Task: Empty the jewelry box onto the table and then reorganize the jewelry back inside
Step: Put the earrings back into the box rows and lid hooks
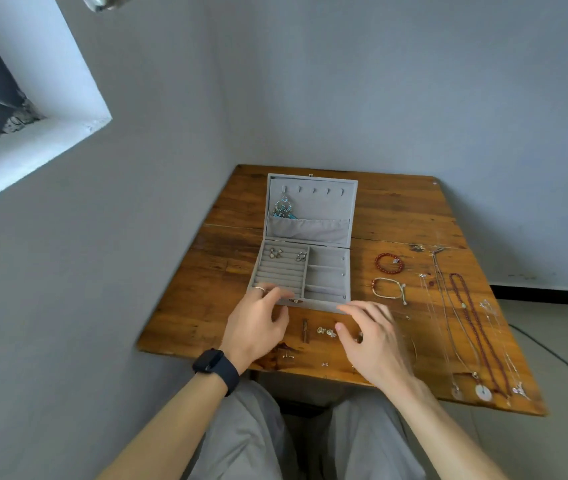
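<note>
The grey jewelry box (324, 299) stands open on the wooden table (227, 230), its lid upright. A blue beaded pendant (282, 207) hangs from a hook in the lid. Two pairs of earrings (275, 252) sit in the ring rolls at the back left. My left hand (258, 323) rests with relaxed fingers on the box's front left edge. My right hand (369, 327) hovers, fingers spread, over the table just in front of the box's right corner, holding nothing. Small earrings (325, 331) and a brown stick-shaped piece (305, 330) lie between my hands.
To the right of the box lie a red bead bracelet (389, 263), a pale cord bracelet (389, 288), and several long necklaces (472, 327) stretched toward the near edge. Tiny studs (287, 355) lie near the table's front edge. Walls close in at left and behind.
</note>
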`<state>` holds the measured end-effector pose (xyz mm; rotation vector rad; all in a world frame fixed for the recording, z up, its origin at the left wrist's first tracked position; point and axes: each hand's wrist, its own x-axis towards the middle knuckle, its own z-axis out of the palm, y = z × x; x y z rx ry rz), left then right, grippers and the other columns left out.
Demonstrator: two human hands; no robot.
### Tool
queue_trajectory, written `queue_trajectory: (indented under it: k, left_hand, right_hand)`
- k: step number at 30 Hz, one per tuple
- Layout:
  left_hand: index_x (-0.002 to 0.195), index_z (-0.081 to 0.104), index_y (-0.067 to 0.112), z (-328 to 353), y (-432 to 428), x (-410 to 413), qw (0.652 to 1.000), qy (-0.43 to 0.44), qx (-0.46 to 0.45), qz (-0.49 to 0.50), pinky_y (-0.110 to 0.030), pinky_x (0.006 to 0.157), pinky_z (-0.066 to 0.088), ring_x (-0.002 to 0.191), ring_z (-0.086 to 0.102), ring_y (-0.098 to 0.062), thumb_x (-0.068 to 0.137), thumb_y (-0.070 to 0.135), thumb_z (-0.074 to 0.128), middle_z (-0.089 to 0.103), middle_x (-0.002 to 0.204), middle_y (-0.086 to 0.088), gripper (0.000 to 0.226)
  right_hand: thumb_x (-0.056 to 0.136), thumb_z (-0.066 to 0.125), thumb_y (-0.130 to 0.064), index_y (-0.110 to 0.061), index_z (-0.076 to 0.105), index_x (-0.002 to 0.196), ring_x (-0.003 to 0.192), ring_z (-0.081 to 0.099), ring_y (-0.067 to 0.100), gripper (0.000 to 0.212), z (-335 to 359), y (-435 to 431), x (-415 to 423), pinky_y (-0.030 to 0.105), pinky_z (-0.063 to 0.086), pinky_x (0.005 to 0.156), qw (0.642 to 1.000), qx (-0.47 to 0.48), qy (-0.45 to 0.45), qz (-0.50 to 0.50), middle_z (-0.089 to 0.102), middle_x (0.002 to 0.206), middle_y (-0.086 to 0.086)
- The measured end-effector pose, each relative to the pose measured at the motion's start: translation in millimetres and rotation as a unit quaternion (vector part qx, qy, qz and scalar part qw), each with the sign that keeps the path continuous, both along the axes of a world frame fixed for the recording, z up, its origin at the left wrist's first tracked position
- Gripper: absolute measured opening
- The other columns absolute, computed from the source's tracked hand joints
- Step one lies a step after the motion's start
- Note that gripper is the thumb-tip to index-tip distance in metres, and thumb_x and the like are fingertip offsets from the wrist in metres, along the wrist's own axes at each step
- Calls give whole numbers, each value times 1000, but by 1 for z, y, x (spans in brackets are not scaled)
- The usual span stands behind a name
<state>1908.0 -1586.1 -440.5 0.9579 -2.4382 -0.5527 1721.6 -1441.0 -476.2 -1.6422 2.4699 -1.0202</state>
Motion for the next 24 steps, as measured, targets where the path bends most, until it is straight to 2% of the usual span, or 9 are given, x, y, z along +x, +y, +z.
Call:
queue_trajectory:
  k: [3,6,13,20,24]
  left_hand:
    - [129,60,33,-4,20,-6,999,-21,12,-22,-30,88,54,118,53,-11,96,32,57,57,129,8,33]
    - [134,58,33,-3,33,-15,998,-55,9,-35,-31,95,49,121,50,-14,97,36,55,57,132,7,38]
    - [138,55,36,-15,42,-33,991,-133,7,-32,-37,100,47,125,47,-18,98,42,55,56,133,3,41]
    - [125,67,35,-18,38,-37,992,-122,-7,-25,-34,93,51,117,51,-16,100,40,55,61,123,5,29]
    - [121,69,33,-15,33,-28,996,-76,34,-14,-31,88,53,111,56,-12,99,38,56,64,117,8,26]
  right_hand:
    - [87,71,-33,-26,71,114,114,51,11,28,-5,8,12,26,44,92,1000,0,17,-17,64,116,-12]
    - [84,74,-33,-26,72,111,114,52,15,28,-8,11,20,37,52,88,999,16,30,-41,66,115,-11]
    - [83,73,-39,-29,71,114,120,51,18,33,-5,8,29,41,49,93,993,70,53,-78,67,118,-10]
    - [86,69,-42,-32,70,117,122,48,17,32,-2,3,32,39,44,95,990,99,53,-87,66,120,-12]
    - [87,68,-43,-34,70,116,123,47,15,30,-1,1,34,38,43,95,989,101,55,-91,66,119,-13]
